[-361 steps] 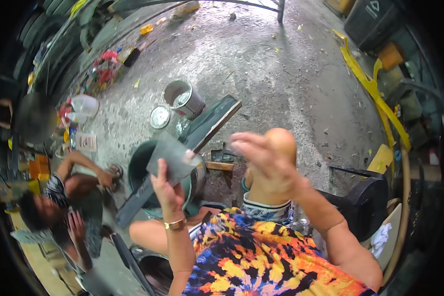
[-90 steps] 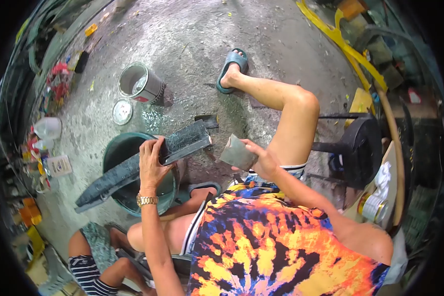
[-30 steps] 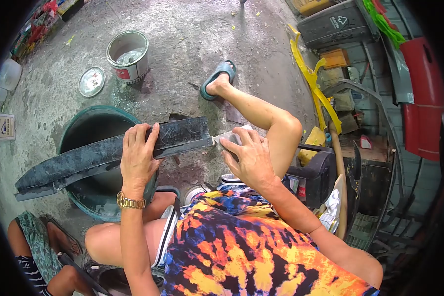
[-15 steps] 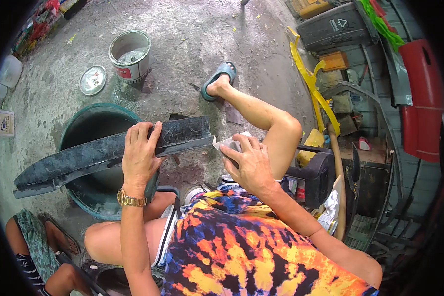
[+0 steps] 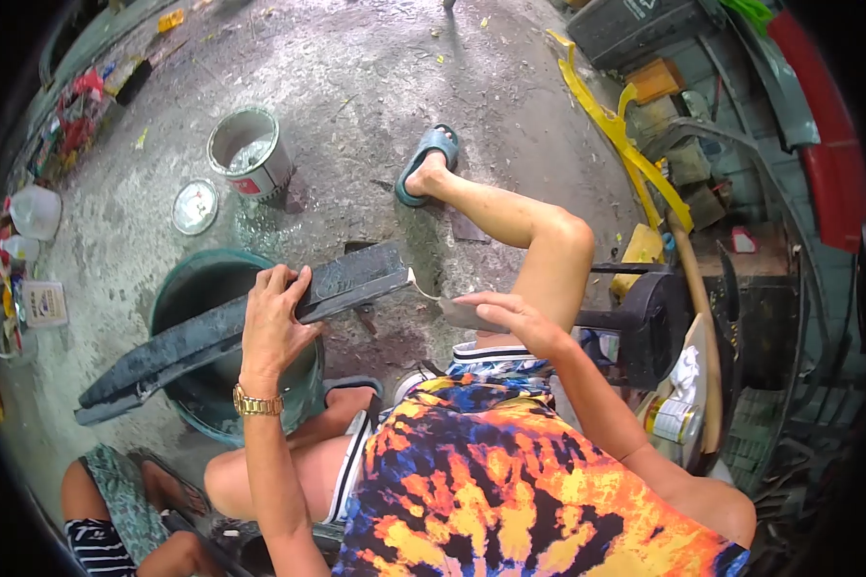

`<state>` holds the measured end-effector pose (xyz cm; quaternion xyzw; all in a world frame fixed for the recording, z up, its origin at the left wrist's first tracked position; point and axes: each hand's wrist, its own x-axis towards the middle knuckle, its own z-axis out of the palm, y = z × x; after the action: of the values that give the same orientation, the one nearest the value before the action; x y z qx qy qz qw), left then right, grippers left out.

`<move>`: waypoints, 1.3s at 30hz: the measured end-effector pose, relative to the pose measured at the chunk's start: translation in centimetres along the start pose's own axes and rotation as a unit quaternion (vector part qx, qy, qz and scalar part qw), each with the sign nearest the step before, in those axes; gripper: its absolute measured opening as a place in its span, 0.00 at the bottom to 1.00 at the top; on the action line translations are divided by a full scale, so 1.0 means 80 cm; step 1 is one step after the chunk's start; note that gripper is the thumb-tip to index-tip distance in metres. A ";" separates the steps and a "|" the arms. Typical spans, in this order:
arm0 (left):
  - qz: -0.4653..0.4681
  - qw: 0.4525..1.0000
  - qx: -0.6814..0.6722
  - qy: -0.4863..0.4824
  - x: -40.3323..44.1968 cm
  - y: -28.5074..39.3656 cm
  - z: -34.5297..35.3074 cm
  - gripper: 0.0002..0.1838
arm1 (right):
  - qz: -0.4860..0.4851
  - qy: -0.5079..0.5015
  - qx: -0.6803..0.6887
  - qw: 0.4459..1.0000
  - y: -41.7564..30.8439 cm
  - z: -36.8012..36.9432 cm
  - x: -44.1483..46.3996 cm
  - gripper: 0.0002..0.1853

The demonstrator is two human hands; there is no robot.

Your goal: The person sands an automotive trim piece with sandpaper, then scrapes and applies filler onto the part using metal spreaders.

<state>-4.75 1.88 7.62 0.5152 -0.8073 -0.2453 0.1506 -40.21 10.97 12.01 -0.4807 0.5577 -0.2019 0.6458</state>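
A long dark grey plastic trim panel (image 5: 178, 344) slants across the view, its left part over a green tub (image 5: 223, 255). My left hand (image 5: 271, 322) grips the panel near its middle, thumb on the near side and fingers over the top. My right hand (image 5: 522, 319) pinches a grey sheet that looks like sandpaper (image 5: 473, 315), just off the panel's right end. A thin pale curled edge of the sheet reaches close to that end; whether it touches I cannot tell.
A paint can (image 5: 260, 183) and its lid (image 5: 195, 208) stand beyond the tub. Another person's leg (image 5: 85, 490) is at lower left. On the right are a black plastic stool-like object (image 5: 645, 332), yellow strips (image 5: 601, 115) and a wooden pole (image 5: 700, 327).
My right hand has turned and shifted slightly right and down, showing the sheet more edge-on. The panel tilts more, its left end lower. My left hand keeps its grip. The camera view has shifted.
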 end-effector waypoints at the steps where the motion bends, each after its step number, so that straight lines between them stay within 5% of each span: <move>1: -0.003 1.000 -0.004 -0.013 0.004 0.000 -0.003 0.37 | 0.018 0.003 0.046 0.999 -0.004 -0.003 -0.004 0.20; 5: -0.045 0.995 -0.039 -0.079 0.021 0.005 -0.026 0.29 | -0.063 -0.006 -0.032 0.998 -0.008 -0.009 0.000 0.21; 11: -0.073 0.985 -0.077 -0.134 0.037 0.000 -0.036 0.28 | -0.209 0.126 -0.226 0.943 -0.035 0.014 0.010 0.20; 18: -0.057 0.985 -0.062 -0.154 0.043 0.007 -0.041 0.27 | -0.292 0.157 -0.295 0.896 -0.066 0.031 0.000 0.22; 23: -0.059 0.987 -0.056 -0.141 0.039 0.007 -0.037 0.29 | -0.252 0.254 -0.384 0.851 -0.051 0.033 0.018 0.21; 32: -0.057 0.987 -0.060 -0.136 0.038 0.004 -0.034 0.29 | -0.268 0.263 -0.409 0.832 -0.042 0.045 0.036 0.22; 38: -0.064 0.986 -0.066 -0.140 0.038 0.007 -0.034 0.30 | -0.242 0.243 -0.406 0.847 -0.018 0.037 0.024 0.21; 39: -0.062 0.986 -0.066 -0.139 0.039 0.006 -0.034 0.30 | -0.215 0.227 -0.342 0.886 -0.009 0.034 0.023 0.20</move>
<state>-5.11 -1.40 10.12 0.5141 -0.7689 -0.3763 0.0547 -37.00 10.25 11.44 -0.7209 0.6065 -0.2365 0.2376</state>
